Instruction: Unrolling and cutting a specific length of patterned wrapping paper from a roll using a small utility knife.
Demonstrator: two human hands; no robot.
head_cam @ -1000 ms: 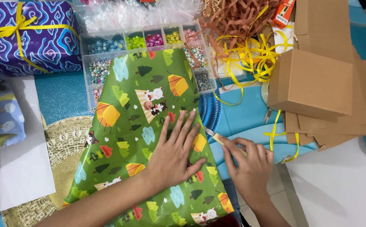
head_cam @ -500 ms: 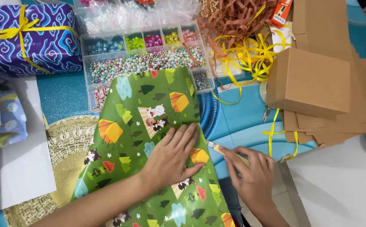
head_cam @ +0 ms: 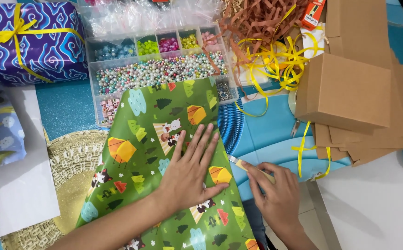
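Right hand (head_cam: 275,196) hides most of cutter (head_cam: 245,165).

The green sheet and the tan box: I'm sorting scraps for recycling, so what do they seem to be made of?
The green sheet looks like thin printed paper with a smooth, slightly satin face: it lies flat and bends softly under the left hand. The tan box looks like plain matte cardboard, uncoated, with crisp folded edges.

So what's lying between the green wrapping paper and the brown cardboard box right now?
In the head view, a bare stretch of blue mat separates green wrapping paper from cardboard box, crossed only by loose yellow ribbon.
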